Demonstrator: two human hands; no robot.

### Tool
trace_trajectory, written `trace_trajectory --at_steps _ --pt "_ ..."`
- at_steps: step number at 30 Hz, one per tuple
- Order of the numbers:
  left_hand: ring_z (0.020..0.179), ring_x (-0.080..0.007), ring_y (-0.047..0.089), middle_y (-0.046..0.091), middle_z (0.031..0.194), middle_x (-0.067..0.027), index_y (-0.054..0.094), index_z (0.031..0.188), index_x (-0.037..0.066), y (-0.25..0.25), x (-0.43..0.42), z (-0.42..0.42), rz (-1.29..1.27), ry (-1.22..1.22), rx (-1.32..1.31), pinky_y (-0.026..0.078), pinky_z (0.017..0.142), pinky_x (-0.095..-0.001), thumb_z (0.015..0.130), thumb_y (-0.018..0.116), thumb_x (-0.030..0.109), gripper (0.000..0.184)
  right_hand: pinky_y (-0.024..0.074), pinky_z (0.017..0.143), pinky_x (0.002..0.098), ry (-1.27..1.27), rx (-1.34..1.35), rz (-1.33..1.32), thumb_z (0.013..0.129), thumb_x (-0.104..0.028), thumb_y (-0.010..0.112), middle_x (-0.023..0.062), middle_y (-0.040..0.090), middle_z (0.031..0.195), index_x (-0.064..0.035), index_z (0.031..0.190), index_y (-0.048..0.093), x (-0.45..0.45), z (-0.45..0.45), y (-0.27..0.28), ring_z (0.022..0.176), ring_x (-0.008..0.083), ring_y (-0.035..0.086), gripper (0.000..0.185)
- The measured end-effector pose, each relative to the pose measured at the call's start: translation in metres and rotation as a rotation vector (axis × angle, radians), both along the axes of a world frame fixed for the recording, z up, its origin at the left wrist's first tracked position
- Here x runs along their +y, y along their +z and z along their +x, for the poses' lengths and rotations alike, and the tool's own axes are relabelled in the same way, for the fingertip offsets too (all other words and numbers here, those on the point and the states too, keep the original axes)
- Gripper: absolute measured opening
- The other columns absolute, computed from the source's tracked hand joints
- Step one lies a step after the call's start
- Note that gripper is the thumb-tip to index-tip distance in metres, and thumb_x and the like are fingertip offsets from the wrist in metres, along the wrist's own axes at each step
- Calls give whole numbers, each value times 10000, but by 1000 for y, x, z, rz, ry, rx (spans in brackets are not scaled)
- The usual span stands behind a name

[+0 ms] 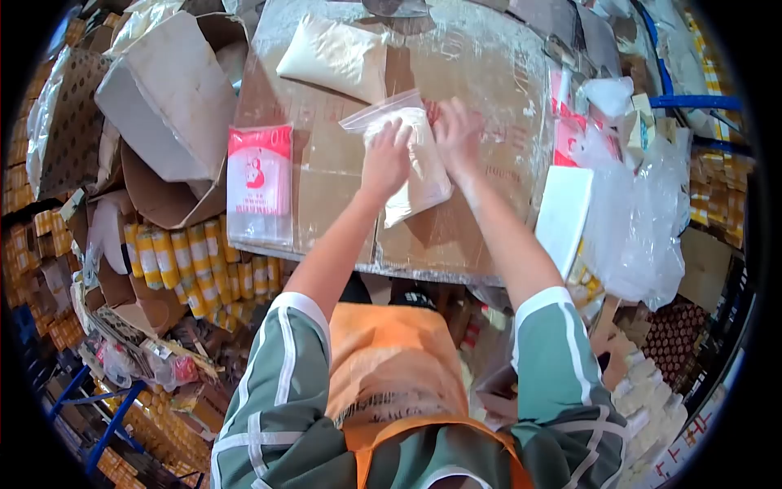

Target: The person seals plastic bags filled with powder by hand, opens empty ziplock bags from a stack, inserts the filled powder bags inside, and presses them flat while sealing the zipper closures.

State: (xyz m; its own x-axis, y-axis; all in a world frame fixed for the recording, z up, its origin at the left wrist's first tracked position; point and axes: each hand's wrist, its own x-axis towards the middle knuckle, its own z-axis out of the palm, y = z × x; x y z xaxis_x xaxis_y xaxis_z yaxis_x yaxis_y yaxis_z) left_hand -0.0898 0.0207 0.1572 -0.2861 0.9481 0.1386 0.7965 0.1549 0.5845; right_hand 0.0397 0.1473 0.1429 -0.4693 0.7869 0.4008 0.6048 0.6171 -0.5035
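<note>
A clear zip-top bag of off-white powder (419,167) lies at a slant on the cardboard-covered table (334,122), its unfilled zip end toward the upper left. My left hand (387,159) rests on the upper left part of this bag, fingers spread over the plastic. Along the bag's upper right side is my right hand (458,138); its fingers are bent and blurred, so whether they grip the edge is unclear. Farther back lies a second filled powder bag (332,57). To the left is a pink-and-white printed pack of plastic bags (261,183).
Open cardboard boxes (171,98) crowd the left side, above stacked yellow-and-white rolls (191,261). On the right are a white box lid (564,212), crumpled clear plastic bags (643,220) and another pink pack (568,138). A metal scoop or bowl (395,6) is partly cut off at the top.
</note>
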Motion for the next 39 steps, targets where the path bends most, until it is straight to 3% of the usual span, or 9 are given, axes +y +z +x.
trace_trajectory --at_steps 8,15,19,24,28,30,31,33,39 --pt "1443 -279 126 205 1549 -73 283 1467 95 -90 -3 -20 -115 -35 103 45 1148 -491 844 385 222 644 180 1109 555 151 -349 -224 840 -287 560 109 210 1529 -265 1398 418 -45 -38 -57 1411 350 160 576" --pt "1431 -337 129 178 1552 -96 257 1465 70 -109 -63 -22 -140 199 -52 121 1139 -504 893 365 260 613 87 1123 567 225 -370 -239 831 -380 577 91 190 1543 -297 1384 439 -88 -58 -44 1414 369 133 576" --pt "1367 -433 212 238 1470 -253 278 1419 -9 -93 -85 -4 -32 213 -232 258 1096 -457 872 514 141 614 66 1126 563 363 -403 -237 799 -439 604 69 199 1545 -301 1405 408 -89 -38 -47 1429 299 129 652" --pt "1010 -255 594 585 1119 -199 471 1183 -40 -105 -79 25 -144 748 -762 464 849 -343 868 637 234 449 424 929 446 -42 -62 -320 673 -407 791 209 513 1200 -72 1288 464 -81 23 -73 1106 356 511 773" --pt "970 -255 615 612 1064 -185 485 1208 -21 -101 -86 46 -177 775 -989 491 820 -343 887 625 301 476 471 873 384 -85 30 -901 714 -374 784 179 603 1118 -15 1255 491 -80 51 -60 1027 288 591 712" --pt "1025 -244 610 621 1114 -163 504 1247 15 -70 -77 46 -137 629 -1754 497 861 -360 889 610 400 536 497 825 352 33 165 -1409 771 -340 749 137 645 1085 8 1222 530 -73 70 -60 973 238 630 610" --pt "1025 -244 610 621 1114 -163 504 1247 15 -62 -76 44 -106 614 -1739 497 861 -360 889 610 400 536 508 803 344 155 321 -1596 811 -332 715 116 660 1075 15 1211 548 -65 79 -58 952 214 643 556" --pt "1079 -251 601 560 1265 -139 455 1322 21 -49 -82 29 -583 416 -2067 490 917 -391 912 523 496 632 522 781 356 171 65 -2072 881 -351 629 102 667 1053 13 1221 556 -44 94 -42 907 206 655 503" --pt "1125 -256 572 554 1269 -156 469 1329 42 -73 -80 41 -487 617 -1968 482 930 -422 907 511 519 638 538 807 379 26 343 -1992 886 -170 624 139 623 1149 19 1280 507 -82 73 -66 946 241 646 452"
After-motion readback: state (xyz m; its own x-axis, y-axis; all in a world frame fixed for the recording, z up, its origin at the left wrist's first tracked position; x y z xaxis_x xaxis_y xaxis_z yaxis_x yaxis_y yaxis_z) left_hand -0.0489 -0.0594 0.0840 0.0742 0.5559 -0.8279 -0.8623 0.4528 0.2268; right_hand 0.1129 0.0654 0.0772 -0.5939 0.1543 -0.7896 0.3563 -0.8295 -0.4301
